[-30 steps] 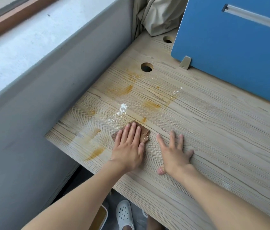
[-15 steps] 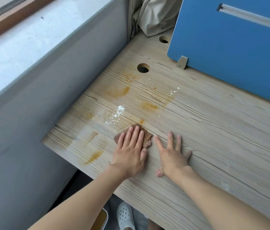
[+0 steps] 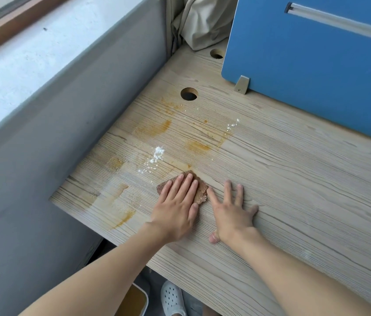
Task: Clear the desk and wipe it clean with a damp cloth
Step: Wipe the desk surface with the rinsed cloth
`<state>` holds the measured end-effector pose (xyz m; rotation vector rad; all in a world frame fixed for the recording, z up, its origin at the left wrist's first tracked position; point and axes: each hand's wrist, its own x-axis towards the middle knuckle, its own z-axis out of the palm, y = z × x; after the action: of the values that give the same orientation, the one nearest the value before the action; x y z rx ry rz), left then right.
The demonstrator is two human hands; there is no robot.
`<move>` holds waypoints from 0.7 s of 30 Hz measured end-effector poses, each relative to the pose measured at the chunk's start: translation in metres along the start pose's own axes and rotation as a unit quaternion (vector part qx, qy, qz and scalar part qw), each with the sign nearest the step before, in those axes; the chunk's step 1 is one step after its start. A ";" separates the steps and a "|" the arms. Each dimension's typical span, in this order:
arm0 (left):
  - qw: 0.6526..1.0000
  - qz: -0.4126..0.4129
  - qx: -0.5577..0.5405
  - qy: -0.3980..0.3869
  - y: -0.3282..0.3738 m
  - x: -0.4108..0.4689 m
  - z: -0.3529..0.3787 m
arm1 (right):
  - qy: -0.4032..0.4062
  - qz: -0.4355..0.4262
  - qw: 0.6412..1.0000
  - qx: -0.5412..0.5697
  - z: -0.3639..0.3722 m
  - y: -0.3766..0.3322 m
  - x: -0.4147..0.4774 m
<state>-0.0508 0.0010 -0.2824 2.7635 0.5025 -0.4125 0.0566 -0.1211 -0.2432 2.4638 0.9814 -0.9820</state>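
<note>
The left hand (image 3: 176, 207) lies flat with straight fingers pressing the cloth (image 3: 199, 190) onto the desk (image 3: 294, 201); the right hand (image 3: 231, 209), spread wide, braces just beside it. Long, firm strokes toward the orange stains (image 3: 155, 128) and white powder (image 3: 157, 155) look best.

This looks like an office or study workstation set beside a window. A long wood-grain desk (image 3: 294, 201) has a round cable hole (image 3: 188, 94) cut through its top. A blue partition screen (image 3: 316, 65) stands along its far edge on a small metal bracket (image 3: 242, 84), with a silver rail (image 3: 339, 21) fixed across it. To the left, a grey wall (image 3: 43, 167) runs under a pale window sill (image 3: 31, 65) with a brown wooden frame (image 3: 4, 30). A beige curtain (image 3: 200, 21) hangs in the corner.
</note>
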 end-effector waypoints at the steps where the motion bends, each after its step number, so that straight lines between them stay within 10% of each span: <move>1: 1.000 -0.012 -0.007 0.006 -0.001 0.007 -0.003 | -0.001 -0.005 1.000 -0.001 -0.001 0.001 0.001; 21: 1.000 0.016 0.020 -0.007 0.014 0.025 -0.006 | 0.021 0.091 0.989 0.111 -0.022 0.029 0.031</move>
<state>-0.0217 -0.0025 -0.2822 2.8010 0.4523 -0.4376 0.1041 -0.1158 -0.2478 2.7074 0.6762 -1.0317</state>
